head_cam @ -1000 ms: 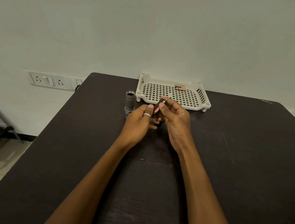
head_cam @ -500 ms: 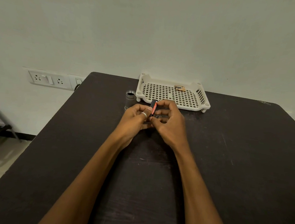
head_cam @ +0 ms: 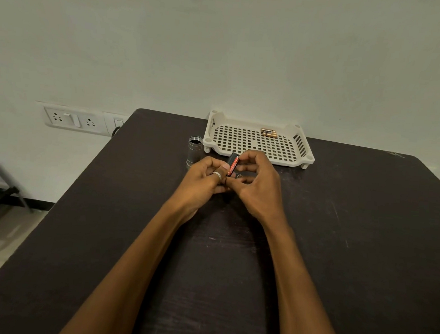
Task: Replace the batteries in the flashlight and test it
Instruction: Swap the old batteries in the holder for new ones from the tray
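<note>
Sockets sit on the wall at the far left, past the edge of the dark desk. Next comes the grey flashlight tube, standing up on the desk with its open end on top, just beside the left hand.

The left hand has a ring on it, and its fingers are closed on the lower part of the black battery holder, where one red battery shows. The holder stands almost upright, leaning a little to the right at the top. The right hand pinches it from the other side, with the fingers curled over its top end. So both hands touch it, and it sits right between them. The open tube is to the left, nearer the left hand, so I think the holder must go that way and drop in end first.

Behind the hands is the white tray, with gold batteries lying at its back.

A second ago the holder leaned much more to the right. Now it is nearly straight, and both hands have come in tighter around it.
</note>
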Action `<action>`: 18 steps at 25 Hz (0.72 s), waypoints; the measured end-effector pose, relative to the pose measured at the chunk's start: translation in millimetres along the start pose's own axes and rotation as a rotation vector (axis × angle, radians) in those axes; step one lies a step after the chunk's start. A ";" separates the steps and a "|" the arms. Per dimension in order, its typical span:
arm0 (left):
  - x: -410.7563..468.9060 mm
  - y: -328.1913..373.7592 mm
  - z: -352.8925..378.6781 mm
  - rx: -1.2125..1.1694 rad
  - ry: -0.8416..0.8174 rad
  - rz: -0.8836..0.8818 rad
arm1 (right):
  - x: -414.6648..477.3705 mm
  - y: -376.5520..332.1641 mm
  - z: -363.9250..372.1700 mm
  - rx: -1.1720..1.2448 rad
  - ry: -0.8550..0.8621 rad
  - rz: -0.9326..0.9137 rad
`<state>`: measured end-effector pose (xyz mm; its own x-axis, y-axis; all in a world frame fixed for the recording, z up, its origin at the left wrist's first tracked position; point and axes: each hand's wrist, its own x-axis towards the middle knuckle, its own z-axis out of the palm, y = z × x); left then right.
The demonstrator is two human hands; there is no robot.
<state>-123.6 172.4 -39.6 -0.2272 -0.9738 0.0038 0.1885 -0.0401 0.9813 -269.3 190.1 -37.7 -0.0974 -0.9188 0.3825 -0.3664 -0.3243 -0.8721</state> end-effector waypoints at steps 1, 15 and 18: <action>0.5 -0.2 -0.5 0.008 0.005 -0.003 | 0.0 0.6 -0.4 -0.010 0.003 -0.004; 2.6 -1.8 3.1 -0.041 0.079 -0.026 | 0.5 -8.1 -3.1 0.297 0.161 0.102; 2.0 -1.2 4.3 -0.036 0.074 -0.029 | 4.7 -5.6 -8.8 0.399 0.278 0.190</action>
<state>-128.5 171.5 -39.9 -0.1621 -0.9860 -0.0401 0.2176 -0.0753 0.9731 -275.8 189.6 -28.4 -0.3896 -0.8930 0.2255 0.0576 -0.2680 -0.9617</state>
